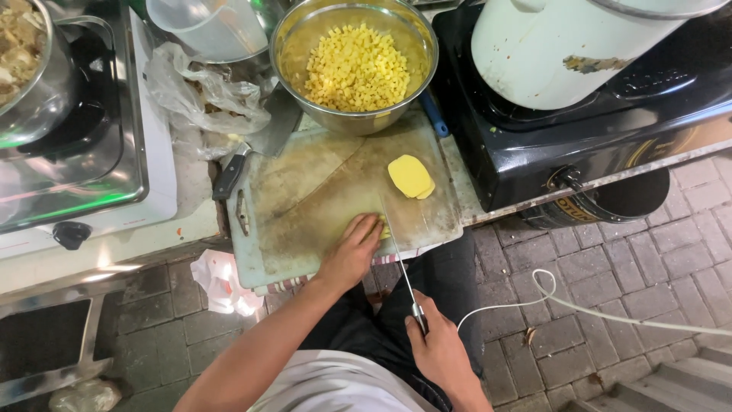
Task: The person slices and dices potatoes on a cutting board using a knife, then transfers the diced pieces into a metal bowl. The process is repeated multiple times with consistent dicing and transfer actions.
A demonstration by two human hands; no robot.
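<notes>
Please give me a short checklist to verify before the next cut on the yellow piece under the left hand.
1. Left hand presses the small yellow piece onto the cutting board: ok.
2. Right hand has a closed grip on the knife handle: ok.
3. Blade lies right beside the left fingertips; whether there is a gap: cannot tell.
4. Stack of yellow slices lies apart from the blade: ok.
5. Steel bowl of yellow cubes overlaps the board's far edge, away from the blade: ok.
6. Board overhangs the counter's near edge: not ok.
</notes>
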